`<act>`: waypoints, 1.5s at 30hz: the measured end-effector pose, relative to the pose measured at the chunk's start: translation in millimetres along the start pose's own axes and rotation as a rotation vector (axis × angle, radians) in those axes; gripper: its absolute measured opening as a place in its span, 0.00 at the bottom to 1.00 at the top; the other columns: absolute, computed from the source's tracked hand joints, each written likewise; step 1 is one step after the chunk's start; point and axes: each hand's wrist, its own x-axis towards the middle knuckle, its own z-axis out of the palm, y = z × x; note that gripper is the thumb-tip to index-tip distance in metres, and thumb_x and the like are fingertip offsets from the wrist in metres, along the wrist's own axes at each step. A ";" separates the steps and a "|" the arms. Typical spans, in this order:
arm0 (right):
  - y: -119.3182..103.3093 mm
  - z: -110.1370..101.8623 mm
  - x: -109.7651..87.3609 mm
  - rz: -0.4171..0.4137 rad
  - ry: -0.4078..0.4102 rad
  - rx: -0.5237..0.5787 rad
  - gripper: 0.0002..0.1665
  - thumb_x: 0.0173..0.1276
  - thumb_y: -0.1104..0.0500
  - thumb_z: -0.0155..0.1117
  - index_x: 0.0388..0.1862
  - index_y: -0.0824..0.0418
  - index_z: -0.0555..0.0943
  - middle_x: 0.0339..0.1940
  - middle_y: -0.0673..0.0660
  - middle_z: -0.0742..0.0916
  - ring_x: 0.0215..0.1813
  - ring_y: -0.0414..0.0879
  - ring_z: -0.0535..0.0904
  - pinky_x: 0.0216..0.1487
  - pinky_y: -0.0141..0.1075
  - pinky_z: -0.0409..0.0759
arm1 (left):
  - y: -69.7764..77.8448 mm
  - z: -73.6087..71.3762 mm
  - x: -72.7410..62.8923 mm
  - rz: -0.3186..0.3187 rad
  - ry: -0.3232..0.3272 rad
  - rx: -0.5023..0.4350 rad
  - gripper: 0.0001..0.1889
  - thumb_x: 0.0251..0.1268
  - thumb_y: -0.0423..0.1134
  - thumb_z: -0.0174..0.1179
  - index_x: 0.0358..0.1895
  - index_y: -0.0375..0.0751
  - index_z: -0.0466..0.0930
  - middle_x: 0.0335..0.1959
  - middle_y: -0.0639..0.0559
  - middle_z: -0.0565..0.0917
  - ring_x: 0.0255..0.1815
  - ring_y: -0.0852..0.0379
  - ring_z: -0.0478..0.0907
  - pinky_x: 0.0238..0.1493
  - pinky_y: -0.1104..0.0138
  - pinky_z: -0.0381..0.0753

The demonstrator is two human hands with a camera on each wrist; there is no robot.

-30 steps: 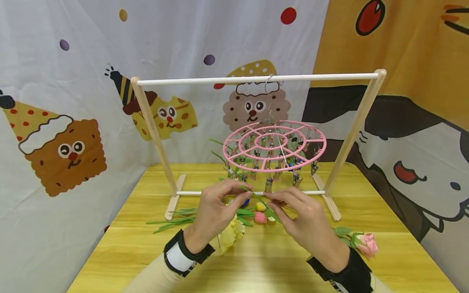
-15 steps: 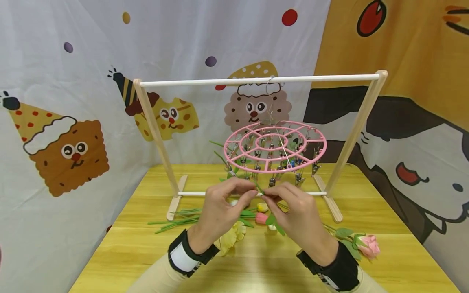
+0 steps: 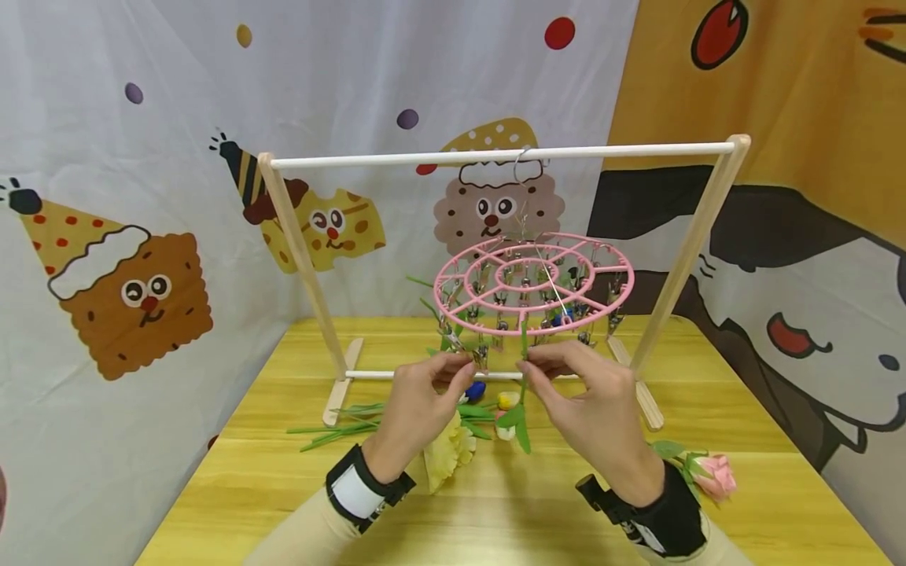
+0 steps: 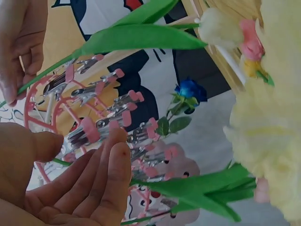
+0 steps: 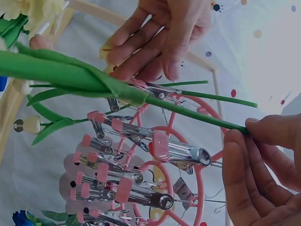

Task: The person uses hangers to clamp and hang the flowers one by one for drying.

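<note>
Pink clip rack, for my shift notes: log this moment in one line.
Right hand: pinches green flower stem | left hand: beside metal clip, grip unclear | pink clip rack: hangs from white rod

Stand point(image 3: 300, 244) on a table point(image 3: 226, 487), cloth backdrop point(image 3: 340, 79) behind it, clip hanger point(image 3: 525, 290) hung from the top bar point(image 3: 410, 159), left hand point(image 3: 419, 413) and right hand point(image 3: 594, 409) before it, tulip point(image 3: 521, 417) hanging head-down from the right one, stems point(image 3: 347, 427) lying left, rose point(image 3: 715, 475) right.

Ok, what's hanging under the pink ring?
Metal clips hang from the pink ring; a blue rose and a pale tulip show below some of them. In the head view, the right hand covers some clips' lower ends.
</note>
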 end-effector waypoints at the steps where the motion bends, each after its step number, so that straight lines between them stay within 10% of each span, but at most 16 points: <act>1: -0.4 0.1 0.3 0.003 0.004 0.005 0.21 0.64 0.75 0.88 0.51 0.59 0.95 0.42 0.54 0.97 0.39 0.46 0.95 0.49 0.22 0.90 | -0.1 1.6 0.6 -0.007 -0.012 0.002 0.12 0.90 0.41 0.70 0.61 0.38 0.95 0.47 0.47 0.99 0.43 0.55 0.98 0.46 0.70 0.96; 15: 5.8 7.2 -2.2 0.084 0.052 0.079 0.17 0.65 0.77 0.85 0.48 0.64 0.93 0.39 0.59 0.97 0.38 0.44 0.96 0.49 0.21 0.91 | 8.7 16.8 11.3 -0.020 0.046 -0.060 0.19 0.96 0.44 0.61 0.71 0.35 0.92 0.49 0.44 1.00 0.50 0.49 1.00 0.55 0.54 1.00; 27: 11.8 12.4 -6.9 0.056 0.087 0.129 0.16 0.66 0.79 0.82 0.48 0.67 0.91 0.42 0.63 0.97 0.45 0.32 0.95 0.53 0.23 0.93 | 15.6 18.7 12.9 -0.100 0.060 -0.168 0.20 0.96 0.38 0.59 0.78 0.37 0.86 0.57 0.41 0.98 0.49 0.45 0.98 0.46 0.71 0.90; 37: 11.1 13.0 -6.3 -0.032 0.141 0.160 0.25 0.61 0.82 0.81 0.54 0.66 0.92 0.46 0.62 0.97 0.45 0.45 0.97 0.53 0.27 0.95 | 16.9 17.8 16.3 -0.112 0.048 -0.212 0.18 0.94 0.38 0.61 0.74 0.35 0.89 0.60 0.41 0.98 0.54 0.43 0.98 0.40 0.72 0.88; 45: 14.1 12.8 -13.8 -0.018 0.155 0.132 0.22 0.62 0.81 0.80 0.53 0.67 0.93 0.47 0.63 0.98 0.54 0.33 0.95 0.55 0.26 0.94 | 16.4 15.8 18.6 -0.141 0.057 -0.198 0.12 0.89 0.40 0.67 0.62 0.39 0.93 0.55 0.43 0.98 0.52 0.46 0.97 0.49 0.65 0.96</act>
